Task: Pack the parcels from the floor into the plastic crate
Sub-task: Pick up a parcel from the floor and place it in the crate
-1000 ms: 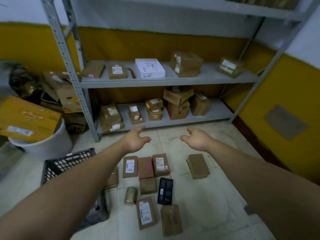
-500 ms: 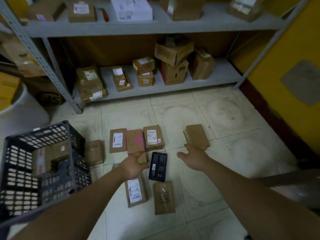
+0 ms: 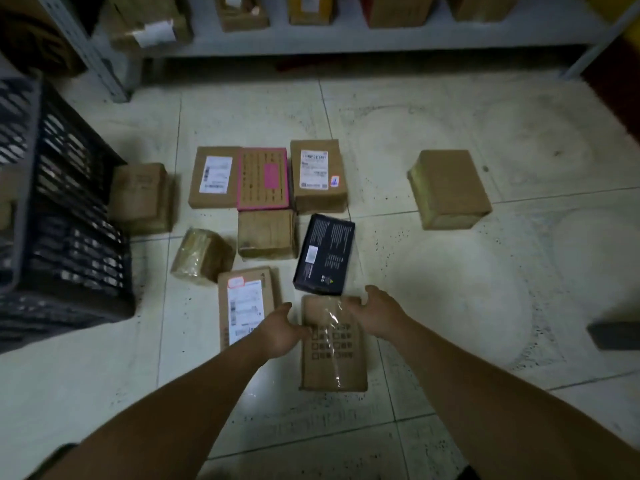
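Several parcels lie on the tiled floor. Nearest me is a flat brown taped parcel (image 3: pixel 334 362). My left hand (image 3: pixel 280 332) touches its left edge and my right hand (image 3: pixel 377 313) rests on its upper right corner; the parcel lies flat on the floor. A labelled brown parcel (image 3: pixel 244 303) lies just left of my left hand, and a black box (image 3: pixel 325 254) just beyond my right hand. Farther off are a pink-edged parcel (image 3: pixel 263 178) and a lone brown box (image 3: pixel 448 188) to the right. The dark plastic crate (image 3: pixel 69 220) stands at the left with cardboard showing inside.
A metal shelf (image 3: pixel 346 43) loaded with cardboard boxes runs along the back, its post (image 3: pixel 93 53) beside the crate. A dark flat object (image 3: pixel 616 336) lies at the right edge. Bare tiles stretch between the lone box and the parcel cluster.
The view has tilted down and come closer to the floor. Both hands have dropped from mid-air onto the nearest brown taped parcel, one at each side.
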